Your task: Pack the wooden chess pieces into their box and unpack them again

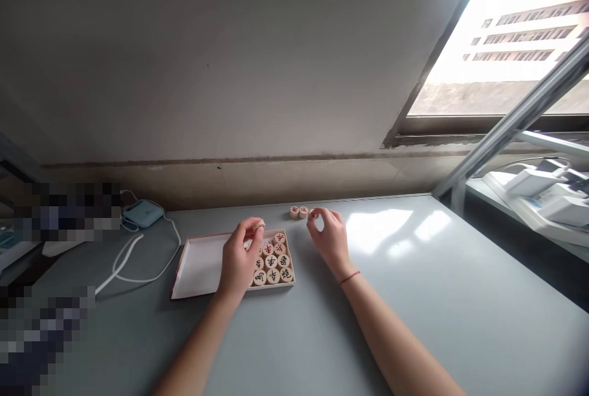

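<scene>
My left hand (239,258) is closed over the open box, a pale round xiangqi piece (261,224) pinched between thumb and fingertips. Below it, the box (292,264) holds rows of round wooden xiangqi pieces (273,275), black characters in front and red ones behind; my hand hides part of them. Joined on the left is the flat, bare lid (197,264). My right hand (330,237), a red cord on its wrist, pinches another piece at the end of a short row. Two red-marked pieces (299,212) stand there near the desk's back edge.
On the left lie a light blue device (145,213) and a looping white cable (156,279). A metal post (506,123) rises at the right, with white plugs and a power strip (534,199) beyond it. The wall (230,77) borders the grey desk (414,298).
</scene>
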The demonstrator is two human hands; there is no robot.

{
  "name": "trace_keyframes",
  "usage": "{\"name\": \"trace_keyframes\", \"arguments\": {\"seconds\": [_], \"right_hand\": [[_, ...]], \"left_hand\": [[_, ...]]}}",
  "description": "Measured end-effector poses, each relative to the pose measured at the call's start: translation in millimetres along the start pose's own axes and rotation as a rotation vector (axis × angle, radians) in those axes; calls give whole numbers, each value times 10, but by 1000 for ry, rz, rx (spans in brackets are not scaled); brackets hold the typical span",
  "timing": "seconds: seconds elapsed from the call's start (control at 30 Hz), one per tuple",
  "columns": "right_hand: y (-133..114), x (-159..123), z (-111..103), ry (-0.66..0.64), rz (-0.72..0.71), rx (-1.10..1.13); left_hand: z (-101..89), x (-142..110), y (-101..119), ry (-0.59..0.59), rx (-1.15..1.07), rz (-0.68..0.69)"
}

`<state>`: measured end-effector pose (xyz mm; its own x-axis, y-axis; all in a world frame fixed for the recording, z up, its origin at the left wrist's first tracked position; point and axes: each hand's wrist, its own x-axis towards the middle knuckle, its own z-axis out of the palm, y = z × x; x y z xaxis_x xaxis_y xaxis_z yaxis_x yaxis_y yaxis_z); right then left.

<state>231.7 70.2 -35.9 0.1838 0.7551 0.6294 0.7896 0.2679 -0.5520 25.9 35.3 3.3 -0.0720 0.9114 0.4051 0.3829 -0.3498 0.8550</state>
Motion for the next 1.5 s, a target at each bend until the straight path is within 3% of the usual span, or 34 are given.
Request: {"name": "trace_keyframes", "arguments": {"seconds": [0.13, 0.27, 0.43, 0.57, 0.67, 0.8, 0.93, 1.07, 1.13, 1.27, 1.5], "right_hand": [[225, 10, 10, -137, 186, -161], [237, -38, 53, -199, 171, -249], [205, -21, 41, -173, 163, -237], [-114, -29, -18, -49, 55, 23], [-525, -142, -34, -163, -92, 327], [-824, -255, -15, -213, -131, 394], [-504, -110, -3, -156, -142, 346], [84, 89, 2, -12, 87, 73], [278, 122, 16, -57, 152, 1], [374, 97, 56, -199, 124, -57], [364, 89, 86, -234, 139, -126]], "left_hand": [[-1, 13, -82, 11, -19, -73], [11, 12, -78, -20, -17, -107], [13, 2, -16, -55, 105, -57], [31, -23, -30, -58, 283, 166], [44, -48, -79, -91, 373, 330], [46, -59, -109, -106, 438, 423], [57, -52, -75, -115, 465, 473], [74, -63, -56, -134, 475, 457], [77, -70, -62, -144, 472, 446], [66, -68, -75, -154, 470, 418], [42, -45, -81, -160, 469, 368]]}}
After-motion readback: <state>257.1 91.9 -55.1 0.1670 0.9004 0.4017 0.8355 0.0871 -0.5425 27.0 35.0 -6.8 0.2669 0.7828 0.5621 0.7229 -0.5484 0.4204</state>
